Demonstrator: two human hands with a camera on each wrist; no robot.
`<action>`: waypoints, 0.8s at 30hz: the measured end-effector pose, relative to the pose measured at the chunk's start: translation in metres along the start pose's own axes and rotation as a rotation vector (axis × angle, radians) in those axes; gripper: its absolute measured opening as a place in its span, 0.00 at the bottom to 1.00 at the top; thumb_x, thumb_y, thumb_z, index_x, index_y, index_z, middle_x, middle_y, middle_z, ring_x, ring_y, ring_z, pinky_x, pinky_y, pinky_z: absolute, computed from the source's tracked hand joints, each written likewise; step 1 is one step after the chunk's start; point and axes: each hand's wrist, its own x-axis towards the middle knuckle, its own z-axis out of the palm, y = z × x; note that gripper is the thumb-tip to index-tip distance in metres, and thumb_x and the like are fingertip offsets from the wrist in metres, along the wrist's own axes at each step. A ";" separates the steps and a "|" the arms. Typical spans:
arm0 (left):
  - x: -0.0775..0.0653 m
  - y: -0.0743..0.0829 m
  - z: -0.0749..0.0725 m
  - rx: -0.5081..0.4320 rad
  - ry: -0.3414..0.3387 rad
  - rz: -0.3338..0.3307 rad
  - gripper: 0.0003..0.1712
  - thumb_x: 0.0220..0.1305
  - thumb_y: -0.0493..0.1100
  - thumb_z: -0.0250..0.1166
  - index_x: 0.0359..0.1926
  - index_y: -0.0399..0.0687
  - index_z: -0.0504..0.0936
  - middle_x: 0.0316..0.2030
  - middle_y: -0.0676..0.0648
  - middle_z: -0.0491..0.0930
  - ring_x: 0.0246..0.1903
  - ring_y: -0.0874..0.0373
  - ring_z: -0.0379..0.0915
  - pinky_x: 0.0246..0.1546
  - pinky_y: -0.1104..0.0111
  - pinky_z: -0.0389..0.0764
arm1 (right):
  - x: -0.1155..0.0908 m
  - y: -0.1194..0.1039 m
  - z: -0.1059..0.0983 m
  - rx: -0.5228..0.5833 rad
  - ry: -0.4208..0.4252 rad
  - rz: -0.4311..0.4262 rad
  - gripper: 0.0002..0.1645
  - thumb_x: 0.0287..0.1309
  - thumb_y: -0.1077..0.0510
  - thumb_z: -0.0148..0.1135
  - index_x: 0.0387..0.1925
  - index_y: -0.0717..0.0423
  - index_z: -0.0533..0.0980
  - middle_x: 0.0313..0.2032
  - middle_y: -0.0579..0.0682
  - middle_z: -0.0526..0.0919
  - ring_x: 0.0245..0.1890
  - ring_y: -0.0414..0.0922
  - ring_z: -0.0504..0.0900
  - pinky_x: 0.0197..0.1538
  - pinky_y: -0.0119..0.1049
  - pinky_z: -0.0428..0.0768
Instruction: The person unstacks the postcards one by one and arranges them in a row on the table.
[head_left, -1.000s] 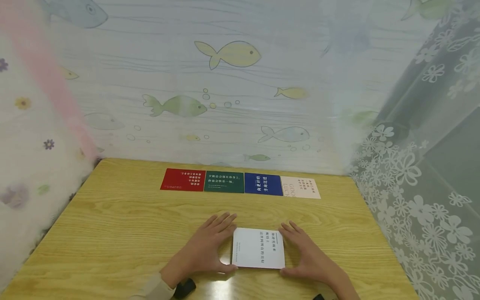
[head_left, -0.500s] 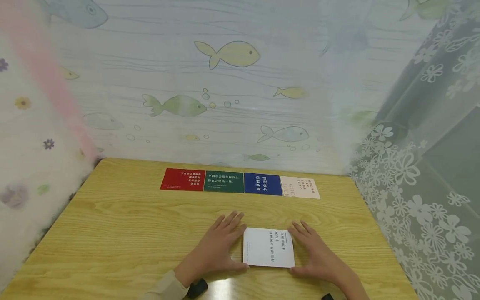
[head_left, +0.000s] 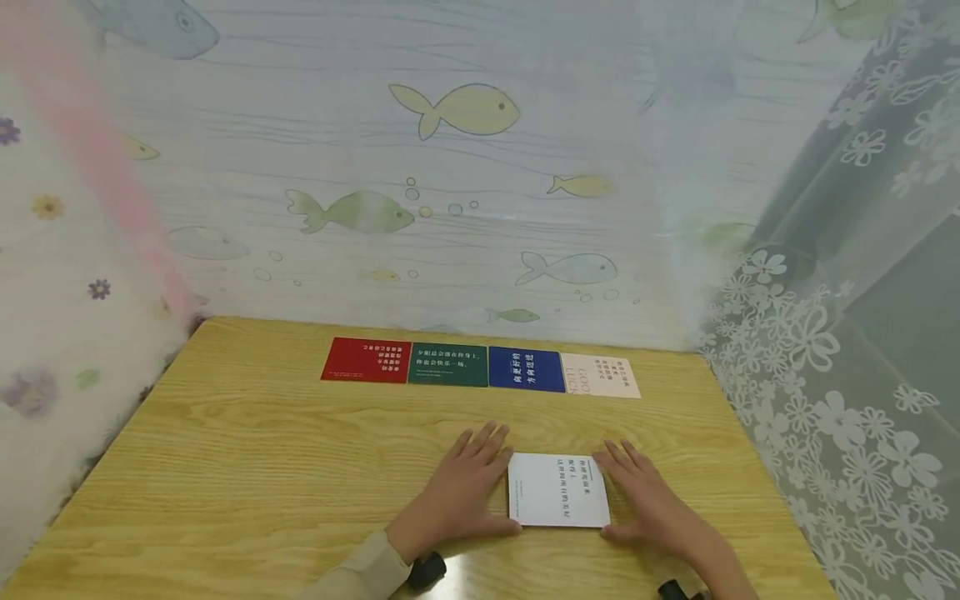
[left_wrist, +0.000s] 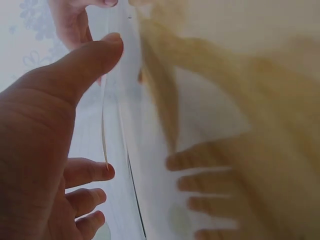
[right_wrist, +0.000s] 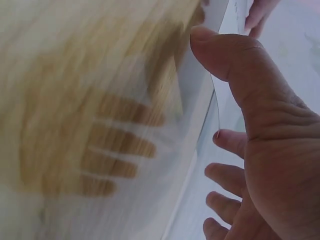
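A white card (head_left: 538, 492) printed with black Chinese characters lies flat between both hands, close over the table. My left hand (head_left: 463, 493) holds its left side, thumb at the near corner and index finger at the far corner. On the right side, my right hand (head_left: 651, 504) grips it the same way. From the left wrist, the card's thin edge (left_wrist: 103, 125) spans thumb tip to index fingertip, slightly bowed. The right wrist view shows the opposite card edge (right_wrist: 217, 102) likewise. The other fingers of each hand are spread, touching nothing.
Along the back of the wooden table (head_left: 262, 467) lie a red card (head_left: 360, 360), a green card (head_left: 442, 379), a blue card (head_left: 506, 375) and a pale pink card (head_left: 603, 379), side by side. Behind them hangs a fish-patterned curtain (head_left: 450, 275); a floral lace curtain (head_left: 847, 467) borders the right.
Both hands have moved right together across the table, bringing the white card with them. The row of coloured cards at the back has stayed in place.
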 end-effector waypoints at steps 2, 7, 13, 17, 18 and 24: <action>0.005 0.002 -0.001 -0.010 -0.005 -0.009 0.60 0.51 0.81 0.64 0.74 0.46 0.68 0.79 0.44 0.54 0.80 0.47 0.45 0.79 0.51 0.53 | 0.002 0.004 -0.002 -0.003 -0.008 0.002 0.62 0.38 0.49 0.85 0.73 0.66 0.64 0.74 0.70 0.60 0.73 0.74 0.53 0.70 0.72 0.58; 0.019 0.007 -0.001 -0.025 -0.015 -0.031 0.60 0.51 0.80 0.65 0.75 0.47 0.67 0.79 0.44 0.54 0.80 0.47 0.44 0.79 0.50 0.52 | 0.007 0.016 -0.008 -0.030 -0.012 0.002 0.63 0.38 0.49 0.85 0.73 0.67 0.63 0.73 0.71 0.62 0.73 0.75 0.54 0.69 0.73 0.59; 0.030 0.009 0.001 -0.021 -0.016 -0.053 0.61 0.50 0.81 0.65 0.76 0.49 0.67 0.79 0.44 0.54 0.80 0.48 0.45 0.78 0.50 0.54 | 0.010 0.026 -0.013 -0.035 0.006 0.002 0.63 0.36 0.50 0.86 0.72 0.68 0.64 0.71 0.73 0.63 0.72 0.76 0.56 0.67 0.74 0.61; 0.038 0.012 0.001 -0.036 -0.004 -0.065 0.60 0.50 0.79 0.66 0.75 0.49 0.67 0.79 0.44 0.55 0.80 0.47 0.45 0.78 0.50 0.55 | 0.011 0.030 -0.017 -0.020 0.007 0.017 0.62 0.36 0.48 0.86 0.72 0.65 0.65 0.72 0.73 0.63 0.71 0.76 0.55 0.66 0.75 0.61; 0.040 0.013 0.000 -0.042 -0.003 -0.068 0.60 0.50 0.79 0.67 0.75 0.49 0.67 0.79 0.44 0.55 0.80 0.47 0.45 0.78 0.50 0.55 | 0.011 0.031 -0.018 -0.016 0.007 0.025 0.62 0.37 0.49 0.86 0.72 0.65 0.65 0.72 0.73 0.62 0.72 0.76 0.55 0.66 0.75 0.61; 0.050 0.016 -0.004 -0.065 0.013 -0.090 0.60 0.50 0.77 0.68 0.76 0.49 0.66 0.79 0.45 0.55 0.80 0.48 0.45 0.78 0.50 0.55 | 0.014 0.037 -0.024 0.008 0.035 0.030 0.62 0.36 0.50 0.86 0.72 0.64 0.65 0.72 0.74 0.61 0.71 0.77 0.54 0.64 0.78 0.61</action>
